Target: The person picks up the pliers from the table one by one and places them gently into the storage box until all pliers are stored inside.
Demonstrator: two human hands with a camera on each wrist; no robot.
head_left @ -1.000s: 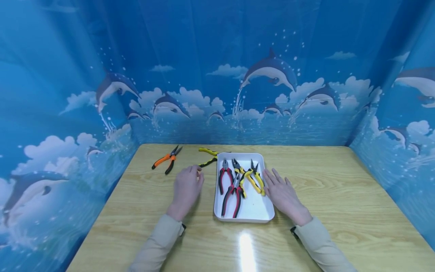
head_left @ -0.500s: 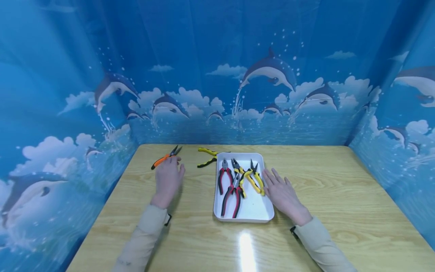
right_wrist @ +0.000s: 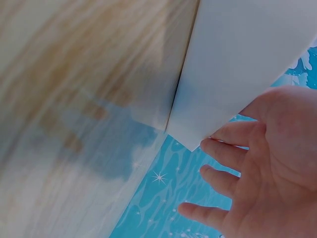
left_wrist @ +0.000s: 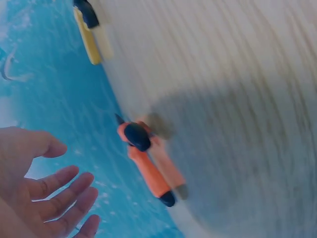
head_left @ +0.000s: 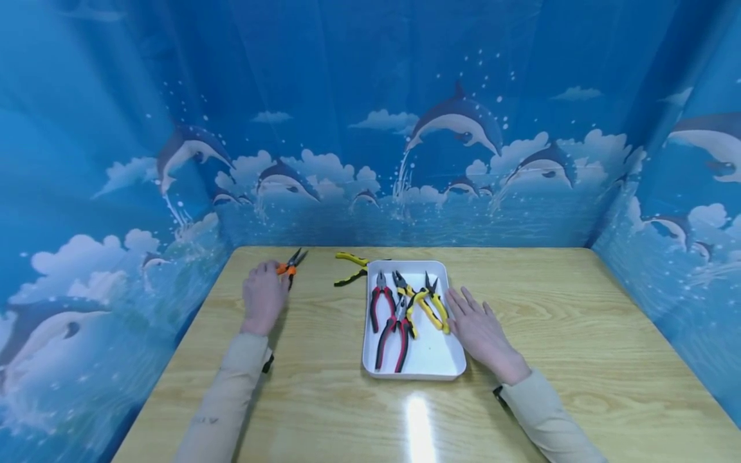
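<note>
A shallow white rectangular tray [head_left: 431, 361] sits on the wood-grain worktop [head_left: 570, 334] and holds four pairs of pliers: red-and-black combination pliers [head_left: 381, 289] at the far left, red-and-black long-nose pliers [head_left: 400, 323] nearer the person, and, to the right, yellow-and-black combination pliers [head_left: 408, 292] whose handles overlap those of the yellow-and-black long-nose pliers [head_left: 434, 298]. A further yellow-handled pair [head_left: 352, 258] lies outside, just beside the tray's far left corner, its head partly hidden there. Orange-and-black long-nose pliers [head_left: 291, 264] lie on the worktop at the far left, nose pointing away from the person, just beside the left grip [head_left: 265, 299]. That grip is released and holds nothing; the head view has it covering much of the handles, while the left wrist view shows thumb and fingers spread, with a gap between them and the orange handle. The right grip [head_left: 479, 331] is also released, its extended fingers laid along the tray's right wall; the right wrist view shows a fingertip touching the tray near a corner.
</note>
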